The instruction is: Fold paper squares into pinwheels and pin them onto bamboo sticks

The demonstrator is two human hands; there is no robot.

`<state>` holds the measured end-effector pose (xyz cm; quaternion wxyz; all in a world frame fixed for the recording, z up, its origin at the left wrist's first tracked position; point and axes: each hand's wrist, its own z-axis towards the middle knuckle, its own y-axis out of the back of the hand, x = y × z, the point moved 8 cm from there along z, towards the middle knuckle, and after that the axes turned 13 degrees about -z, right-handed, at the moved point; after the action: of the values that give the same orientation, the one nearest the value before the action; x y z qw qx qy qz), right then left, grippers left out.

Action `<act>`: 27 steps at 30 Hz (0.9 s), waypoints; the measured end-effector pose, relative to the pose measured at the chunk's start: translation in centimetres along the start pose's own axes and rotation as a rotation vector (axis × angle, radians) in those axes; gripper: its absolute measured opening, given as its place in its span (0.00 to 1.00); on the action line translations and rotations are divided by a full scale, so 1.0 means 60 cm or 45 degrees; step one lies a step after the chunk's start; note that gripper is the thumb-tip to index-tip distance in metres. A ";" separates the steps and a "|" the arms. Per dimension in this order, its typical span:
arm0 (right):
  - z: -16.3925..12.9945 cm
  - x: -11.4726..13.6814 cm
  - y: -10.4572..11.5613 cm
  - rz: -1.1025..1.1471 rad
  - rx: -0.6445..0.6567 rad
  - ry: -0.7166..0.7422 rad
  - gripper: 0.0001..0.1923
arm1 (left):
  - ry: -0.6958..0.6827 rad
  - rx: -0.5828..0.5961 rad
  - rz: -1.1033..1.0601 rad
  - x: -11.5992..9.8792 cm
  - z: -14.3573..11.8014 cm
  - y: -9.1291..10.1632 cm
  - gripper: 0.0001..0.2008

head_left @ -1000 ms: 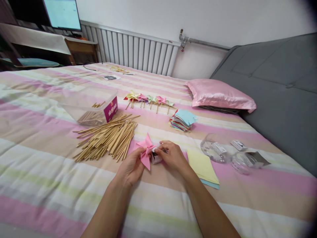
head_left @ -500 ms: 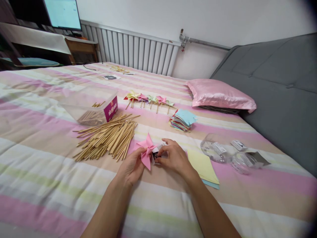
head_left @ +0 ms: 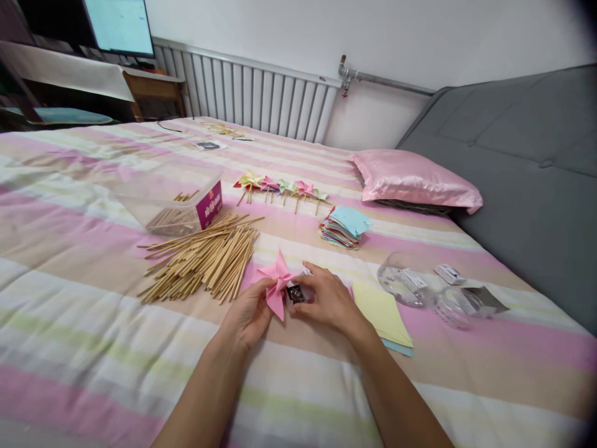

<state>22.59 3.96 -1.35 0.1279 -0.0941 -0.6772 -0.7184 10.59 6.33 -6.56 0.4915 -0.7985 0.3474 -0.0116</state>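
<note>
Both hands low — left hand [head_left: 247, 317] pinching pink pinwheel [head_left: 276, 281], right hand [head_left: 326, 300] a small box [head_left: 295, 292].

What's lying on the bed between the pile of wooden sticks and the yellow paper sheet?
In the head view, the pink paper pinwheel held by the left hand, and the right hand holding a small dark box.
</note>
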 end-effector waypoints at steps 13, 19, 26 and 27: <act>-0.004 0.007 0.001 -0.059 0.001 0.021 0.19 | -0.009 0.000 0.020 0.001 0.000 -0.001 0.11; -0.003 0.001 -0.004 -0.055 0.022 0.016 0.29 | -0.005 -0.024 0.027 0.002 -0.002 -0.001 0.11; 0.009 -0.005 -0.031 0.158 0.011 0.270 0.33 | -0.024 0.008 0.049 0.001 -0.004 -0.005 0.12; 0.011 -0.007 -0.032 0.200 -0.006 0.293 0.33 | -0.034 0.009 0.059 0.001 -0.004 -0.005 0.11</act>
<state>22.36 4.74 -3.27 0.2604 -0.0643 -0.6470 -0.7137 10.70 6.20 -6.21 0.4989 -0.7886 0.3593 0.0094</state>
